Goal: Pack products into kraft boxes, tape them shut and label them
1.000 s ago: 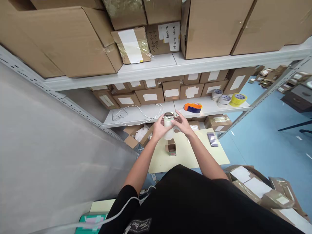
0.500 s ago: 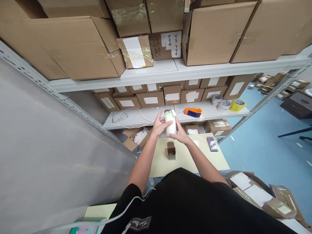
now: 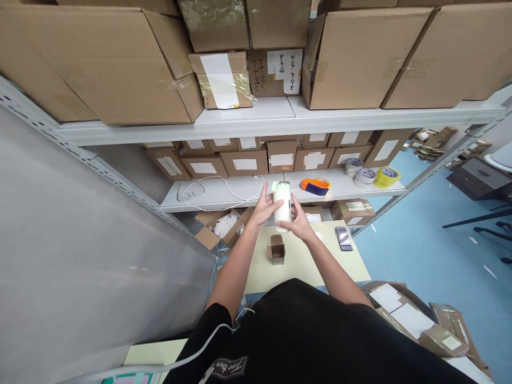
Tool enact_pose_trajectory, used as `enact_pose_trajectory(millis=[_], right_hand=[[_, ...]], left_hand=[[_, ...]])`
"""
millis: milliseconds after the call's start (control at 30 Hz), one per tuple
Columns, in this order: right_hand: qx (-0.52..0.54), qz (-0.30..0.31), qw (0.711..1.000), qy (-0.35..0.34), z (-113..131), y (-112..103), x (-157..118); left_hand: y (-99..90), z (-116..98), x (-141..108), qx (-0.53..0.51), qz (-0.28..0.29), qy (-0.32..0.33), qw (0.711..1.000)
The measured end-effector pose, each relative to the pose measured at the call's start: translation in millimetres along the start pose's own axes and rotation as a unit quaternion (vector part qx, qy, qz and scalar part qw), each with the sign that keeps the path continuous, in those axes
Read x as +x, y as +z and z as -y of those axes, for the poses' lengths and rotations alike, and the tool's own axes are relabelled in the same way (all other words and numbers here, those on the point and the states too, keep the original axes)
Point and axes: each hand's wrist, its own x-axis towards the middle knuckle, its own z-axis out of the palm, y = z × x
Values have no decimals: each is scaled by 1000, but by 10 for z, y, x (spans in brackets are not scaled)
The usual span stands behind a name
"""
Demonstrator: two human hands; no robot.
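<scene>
A pale green-white cylindrical bottle (image 3: 282,205) is held upright between both hands, above the yellow tabletop (image 3: 304,266). My left hand (image 3: 264,207) grips its left side, thumb across the front. On the right side, my right hand (image 3: 298,220) has its thumb near the base and its fingers beside the bottle. A light green tab sticks out at the top left of the bottle. Below the hands, a small open brown box (image 3: 277,250) stands on the tabletop with its flaps up.
A white shelf (image 3: 336,184) carries brown boxes, a white cable (image 3: 228,184), glasses (image 3: 192,191), an orange and blue band (image 3: 315,186) and tape rolls (image 3: 386,176). Large cartons (image 3: 364,58) fill the upper shelf. A pixelated packet (image 3: 344,238) lies at the table's right.
The bottle has turned in my hands: its tab moved from the right side to the left, and dark print now shows at its right edge. The camera view has shifted slightly.
</scene>
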Motion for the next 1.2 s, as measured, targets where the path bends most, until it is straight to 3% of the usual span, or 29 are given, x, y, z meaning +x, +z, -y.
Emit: enact_pose_trajectory(millis=[100,233,400,567,967,1100,1200], right_hand=[[-5,-20,1000,-7,-18,15,3],[11,24,999,22,-11,11,3],[-8,-13,1000,25,-13,7,6],[29,27,998,54,-73,-19,38],[-83,-25,995,58,-528,-40,40],[-139,-39,987,65,-667,-25,5],[-91,-2,993,78,-922,-90,-49]], left_hand=[[-4,42,4,25,-21,6,999],[-27,82,15,-5,0,-3,1000],[-47,87,26,34,-17,11,999],[-40,147,37,2,-12,8,1000],[-236,342,131,165,-103,-12,981],[-259,503,142,138,-74,-18,988],[-299,626,95,137,-72,-35,987]])
